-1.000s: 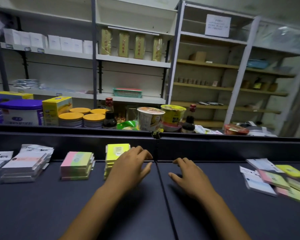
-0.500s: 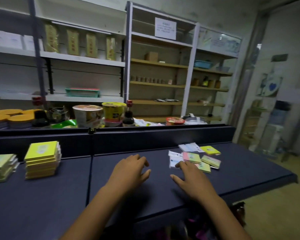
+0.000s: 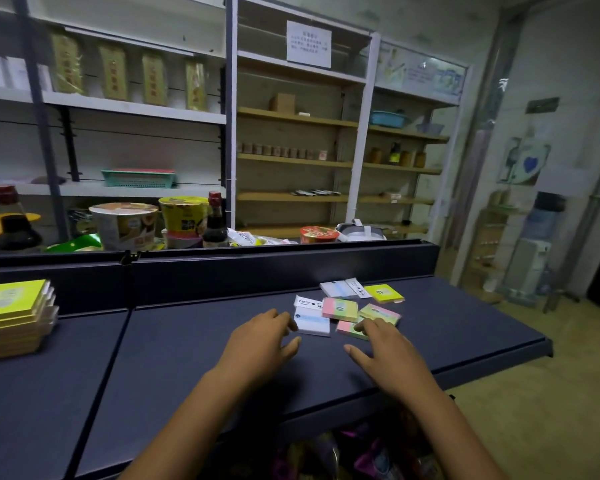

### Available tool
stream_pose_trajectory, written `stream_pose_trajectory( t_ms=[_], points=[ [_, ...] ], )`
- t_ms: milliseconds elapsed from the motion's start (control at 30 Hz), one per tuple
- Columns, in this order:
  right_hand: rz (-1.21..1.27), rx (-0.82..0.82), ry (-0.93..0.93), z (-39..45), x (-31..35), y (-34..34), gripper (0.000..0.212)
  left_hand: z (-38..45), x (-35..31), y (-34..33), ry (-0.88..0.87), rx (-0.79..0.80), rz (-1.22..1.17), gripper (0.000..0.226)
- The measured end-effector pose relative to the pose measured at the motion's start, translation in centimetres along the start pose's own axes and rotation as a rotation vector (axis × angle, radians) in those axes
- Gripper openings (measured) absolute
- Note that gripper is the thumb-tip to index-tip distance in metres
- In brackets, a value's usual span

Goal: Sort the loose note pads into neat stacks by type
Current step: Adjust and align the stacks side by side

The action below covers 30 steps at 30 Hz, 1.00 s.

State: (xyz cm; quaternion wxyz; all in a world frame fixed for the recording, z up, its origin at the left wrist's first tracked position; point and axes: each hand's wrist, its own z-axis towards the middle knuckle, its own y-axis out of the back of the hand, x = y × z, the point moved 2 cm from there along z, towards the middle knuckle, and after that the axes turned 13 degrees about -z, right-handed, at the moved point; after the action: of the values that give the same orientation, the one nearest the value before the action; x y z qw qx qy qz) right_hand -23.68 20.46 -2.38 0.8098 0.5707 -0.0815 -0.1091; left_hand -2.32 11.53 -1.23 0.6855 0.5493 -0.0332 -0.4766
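Loose paper note pads (image 3: 340,309), white, pink-green and yellow, are scattered on the dark shelf top (image 3: 187,358), just beyond both hands. The right hand (image 3: 385,355), fingers spread and empty, is nearest; the left hand (image 3: 260,344) is likewise relaxed, empty.

a small shop or stockroom — metal shelving (image 3: 136,109) across the upper left of the frame holds rows of packaged goods, wooden shelves (image 3: 326,164) at centre carry jars, and instant noodle cups (image 3: 123,225) and sauce bottles (image 3: 215,221) line up behind the dark display desk (image 3: 222,368) — a water dispenser (image 3: 534,251) stands at far right.
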Motion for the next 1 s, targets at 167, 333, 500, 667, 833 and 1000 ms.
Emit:
stream_pose_trajectory(
  t_ms=[167, 333, 500, 667, 833, 1000],
  points=[
    [-0.008, 0.018, -0.027, 2.3, -1.5, -1.2, 0.044, 4.1, 1.7, -2.2, 0.072, 0.022, -0.042, 0.029],
    [0.010, 0.006, -0.024, 4.8, -2.8, -2.1, 0.040, 8.1, 3.5, -4.1, 0.138, 0.077, -0.093, 0.031],
    [0.055, -0.011, -0.026, 6.9, -4.4, -2.8, 0.032, 10.8, 5.0, -5.7, 0.205, 0.168, -0.171, 0.049],
    [0.091, -0.023, -0.001, 9.1, -5.5, -3.6, 0.029, 11.6, 6.7, -6.7, 0.216, 0.273, -0.225, 0.073],
    [0.130, -0.006, 0.022, 10.9, -5.9, -4.1, 0.035, 11.5, 7.5, -6.7, 0.243, 0.339, -0.273, 0.099],
    [0.164, -0.041, 0.051, 12.0, -6.2, -4.3, 0.035, 11.5, 8.2, -5.6, 0.236, 0.306, -0.358, 0.076]
  ],
)
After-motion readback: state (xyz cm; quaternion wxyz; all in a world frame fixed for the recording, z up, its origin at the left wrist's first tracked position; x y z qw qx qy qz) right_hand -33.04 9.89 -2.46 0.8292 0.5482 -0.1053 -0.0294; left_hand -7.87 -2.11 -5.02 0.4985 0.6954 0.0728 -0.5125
